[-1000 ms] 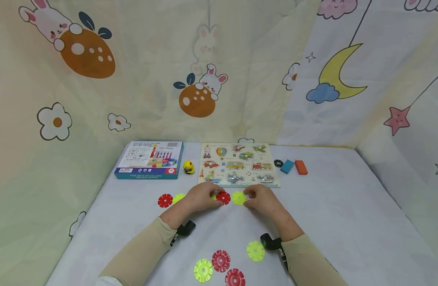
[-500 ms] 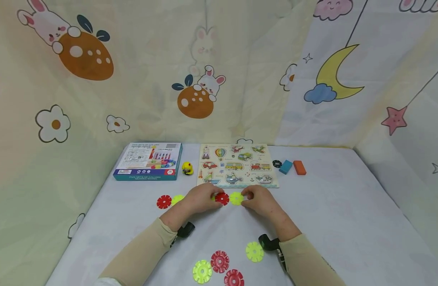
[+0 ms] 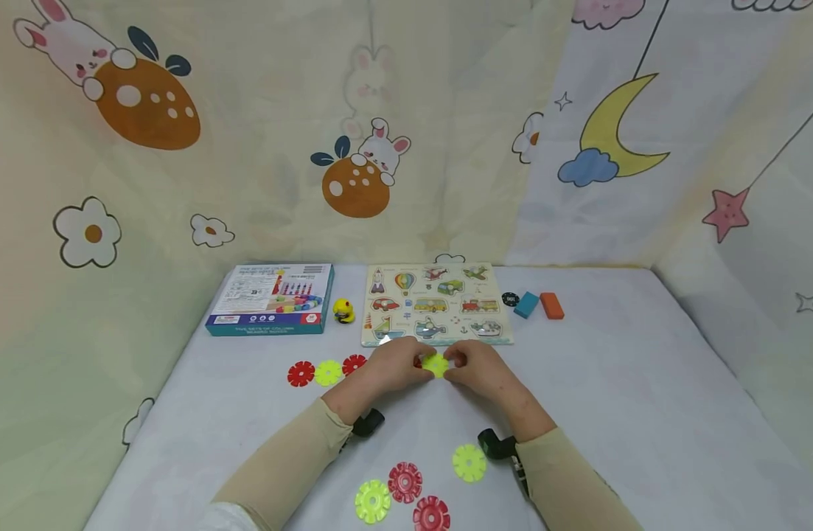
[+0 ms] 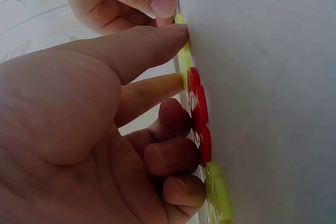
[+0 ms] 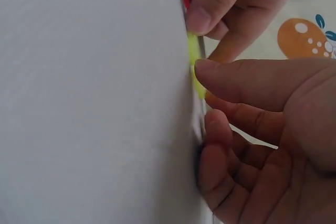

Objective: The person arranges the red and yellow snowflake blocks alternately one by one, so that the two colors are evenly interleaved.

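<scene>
Left hand [image 3: 398, 365] shifted since the earlier frame: from a red disc rightward to the end yellow disc [image 3: 435, 366], exposing the row's third disc, red [image 3: 354, 364]. Clock directions are taken from the end yellow disc, head view.

Item: end yellow disc, thin, glossy, plastic-looking, notched rim; on the white cloth [image 3: 612, 413], between the hands. Left thumb and index finger pinch its nine o'clock edge; right hand [image 3: 480, 366] pinches its three o'clock edge, thumb and index finger likewise. Left hand's other fingers curl beside a red neighbour disc [image 4: 198, 114] (interlocked with the yellow or merely touching, cannot tell).

Item: row of like discs, red and yellow alternating at its visible far end, nine o'clock.

Item: four loose discs, two red, two yellow, round and scalloped; five to seven o'clock.

Item: flat cardboard box [image 3: 267, 299], printed, closed; ten o'clock.

Item: rectangular picture board [image 3: 436, 304], bearing vehicle shapes; twelve o'clock.

Item: yellow duck figure [image 3: 343, 310], rounded; ten o'clock.

Item: blue block [image 3: 527, 304] and orange block [image 3: 552, 306], oblong; two o'clock.
</scene>
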`<state>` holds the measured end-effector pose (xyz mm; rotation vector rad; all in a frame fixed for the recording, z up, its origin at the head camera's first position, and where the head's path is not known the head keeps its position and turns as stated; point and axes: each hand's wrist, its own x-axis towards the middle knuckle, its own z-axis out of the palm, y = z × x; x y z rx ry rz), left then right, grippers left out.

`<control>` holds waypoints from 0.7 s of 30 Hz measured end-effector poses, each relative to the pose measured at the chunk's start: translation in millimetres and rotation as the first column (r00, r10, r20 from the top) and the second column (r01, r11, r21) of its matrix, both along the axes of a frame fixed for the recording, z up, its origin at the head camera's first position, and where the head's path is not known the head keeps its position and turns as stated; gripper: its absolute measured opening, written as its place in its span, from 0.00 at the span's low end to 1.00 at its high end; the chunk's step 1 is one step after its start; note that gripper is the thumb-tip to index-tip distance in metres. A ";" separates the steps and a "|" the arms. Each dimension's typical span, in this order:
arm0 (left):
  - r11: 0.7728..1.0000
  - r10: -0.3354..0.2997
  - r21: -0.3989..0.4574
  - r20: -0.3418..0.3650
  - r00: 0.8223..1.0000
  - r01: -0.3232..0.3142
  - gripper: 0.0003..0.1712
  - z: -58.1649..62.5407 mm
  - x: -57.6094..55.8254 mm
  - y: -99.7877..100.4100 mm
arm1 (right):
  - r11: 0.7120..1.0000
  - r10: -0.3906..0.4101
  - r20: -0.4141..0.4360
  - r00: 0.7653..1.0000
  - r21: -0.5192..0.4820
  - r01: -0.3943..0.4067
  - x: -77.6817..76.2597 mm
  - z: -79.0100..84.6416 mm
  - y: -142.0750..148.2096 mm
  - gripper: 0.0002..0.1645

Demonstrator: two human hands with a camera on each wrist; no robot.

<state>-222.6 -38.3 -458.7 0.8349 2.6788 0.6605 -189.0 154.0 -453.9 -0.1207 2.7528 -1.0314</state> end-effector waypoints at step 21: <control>0.999 0.020 0.037 0.005 1.000 -0.020 0.27 -5.0 -1.4 -4.4 | 0.643 0.740 0.241 0.628 0.019 -0.765 71.9 30.6 -61.1 0.17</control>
